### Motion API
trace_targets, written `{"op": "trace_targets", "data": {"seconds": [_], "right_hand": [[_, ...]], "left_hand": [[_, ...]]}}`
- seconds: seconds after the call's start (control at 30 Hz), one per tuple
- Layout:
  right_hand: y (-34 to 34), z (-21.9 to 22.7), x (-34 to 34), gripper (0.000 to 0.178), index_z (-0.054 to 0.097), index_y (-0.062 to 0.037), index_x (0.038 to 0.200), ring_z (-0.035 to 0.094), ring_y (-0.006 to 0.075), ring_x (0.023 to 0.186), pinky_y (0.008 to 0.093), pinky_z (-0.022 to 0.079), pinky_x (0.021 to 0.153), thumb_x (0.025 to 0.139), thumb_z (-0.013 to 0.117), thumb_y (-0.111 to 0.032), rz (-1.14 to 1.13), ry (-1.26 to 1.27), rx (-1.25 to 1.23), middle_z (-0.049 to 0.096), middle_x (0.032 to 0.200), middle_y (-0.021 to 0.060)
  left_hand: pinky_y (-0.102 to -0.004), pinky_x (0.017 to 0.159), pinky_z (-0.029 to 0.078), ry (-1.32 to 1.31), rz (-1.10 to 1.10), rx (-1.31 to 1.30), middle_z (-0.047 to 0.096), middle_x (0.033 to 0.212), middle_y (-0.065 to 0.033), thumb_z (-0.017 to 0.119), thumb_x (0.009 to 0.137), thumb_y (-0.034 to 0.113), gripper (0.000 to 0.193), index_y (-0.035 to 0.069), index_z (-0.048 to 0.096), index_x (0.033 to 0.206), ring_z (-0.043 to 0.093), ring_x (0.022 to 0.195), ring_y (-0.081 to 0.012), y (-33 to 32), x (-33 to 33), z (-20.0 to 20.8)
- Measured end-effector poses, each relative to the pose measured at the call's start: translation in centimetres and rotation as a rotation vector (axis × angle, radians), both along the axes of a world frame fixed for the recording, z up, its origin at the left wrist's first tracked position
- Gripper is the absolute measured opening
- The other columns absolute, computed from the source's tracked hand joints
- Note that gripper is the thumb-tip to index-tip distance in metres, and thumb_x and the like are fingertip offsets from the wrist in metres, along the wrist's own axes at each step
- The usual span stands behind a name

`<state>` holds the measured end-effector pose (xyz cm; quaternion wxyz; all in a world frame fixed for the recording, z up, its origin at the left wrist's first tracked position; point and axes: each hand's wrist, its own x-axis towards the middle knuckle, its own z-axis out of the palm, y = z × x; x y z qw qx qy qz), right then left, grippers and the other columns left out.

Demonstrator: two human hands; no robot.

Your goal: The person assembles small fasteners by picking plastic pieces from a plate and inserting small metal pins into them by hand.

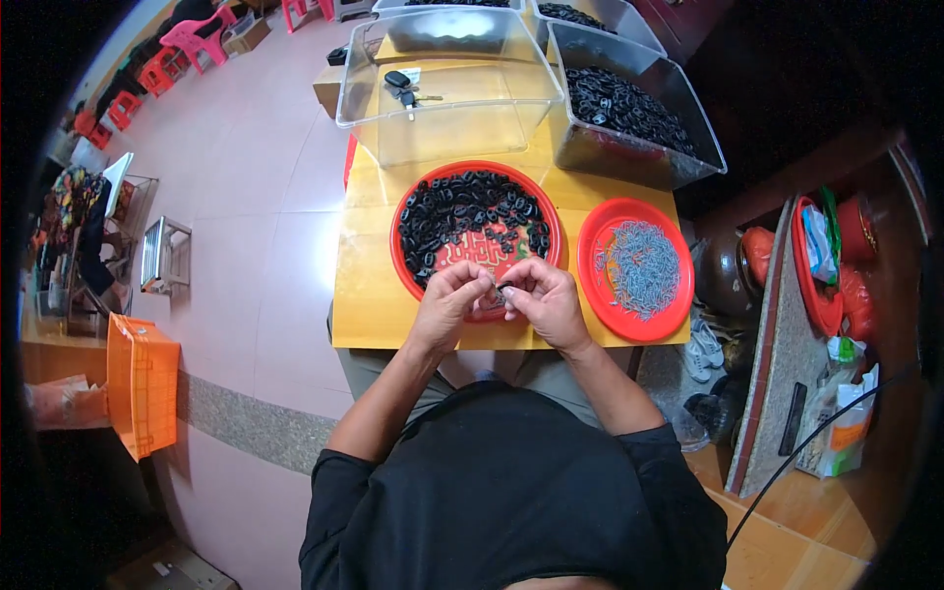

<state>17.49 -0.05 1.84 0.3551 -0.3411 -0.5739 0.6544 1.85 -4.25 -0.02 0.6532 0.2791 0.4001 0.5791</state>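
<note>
Black top (521, 482) filling the bottom centre, loose short sleeves (339, 492) either side, greyish trousers (556, 382) peeking out above, bare hands (447, 307) mid-frame!

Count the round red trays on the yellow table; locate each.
2: left tray, holding black pieces; right tray, holding small grey pieces, just beside it. None seems hidden.

Plastic-looking loops (467, 200) (faintly glossy), matt cloth shirt (521, 482)
</note>
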Motion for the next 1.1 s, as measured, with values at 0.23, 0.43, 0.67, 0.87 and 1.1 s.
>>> {"op": "trace_targets", "data": {"seconds": [0.23,0.43,0.67,0.87,1.1], "right_hand": [[0.4,0.3,0.2,0.005,0.055,0.0003,0.086,0.056,0.0071,0.059,0.0195,0.049,0.052,0.081,0.058,0.0,-0.02,-0.025,0.077,0.057,0.072,0.0032],[0.1,1.2,-0.6,0.004,0.055,0.0005,0.085,0.055,0.0083,0.052,0.0196,0.046,0.042,0.082,0.057,-0.001,-0.083,0.169,-0.195,0.059,0.069,0.0064],[0.0,-0.5,-0.6,0.01,0.056,0.0005,0.083,0.053,0.0069,0.049,0.0197,0.047,0.042,0.081,0.062,-0.007,-0.091,0.256,-0.312,0.058,0.066,0.0042],[-0.3,-0.5,-1.1,0.009,0.057,-0.0007,0.079,0.051,0.0067,0.046,0.0189,0.044,0.041,0.08,0.063,-0.007,-0.164,0.26,-0.266,0.056,0.065,0.0024],[-0.5,-0.7,-1.3,0.008,0.057,-0.0011,0.079,0.05,0.0057,0.046,0.0179,0.042,0.041,0.08,0.063,-0.005,-0.179,0.243,-0.217,0.056,0.064,0.002]], "left_hand": [[-0.016,0.049,0.038,-0.027,-0.009,-0.004,0.058,0.07,0.0011,0.058,0.085,0.016,0.009,0.007,0.058,0.082,0.049,0.056,-0.0029,0.0,-0.3,-0.4],[-0.0159,0.05,0.039,-0.051,-0.004,-0.031,0.058,0.071,0.0012,0.059,0.084,0.015,0.008,0.007,0.058,0.083,0.05,0.058,-0.0033,-0.1,0.0,-0.3],[-0.0169,0.052,0.041,-0.132,0.075,-0.048,0.058,0.073,0.0011,0.059,0.083,0.012,0.006,0.006,0.058,0.084,0.052,0.061,-0.0045,-0.2,0.4,0.6],[-0.0179,0.053,0.043,-0.184,0.105,-0.055,0.058,0.075,0.0004,0.06,0.082,0.008,0.005,0.005,0.059,0.086,0.052,0.062,-0.0057,-0.3,0.4,-0.1],[-0.0192,0.056,0.044,-0.254,0.146,-0.061,0.059,0.077,-0.0016,0.059,0.083,0.006,0.006,0.003,0.059,0.088,0.053,0.064,-0.0074,-0.3,0.9,0.0]]}}
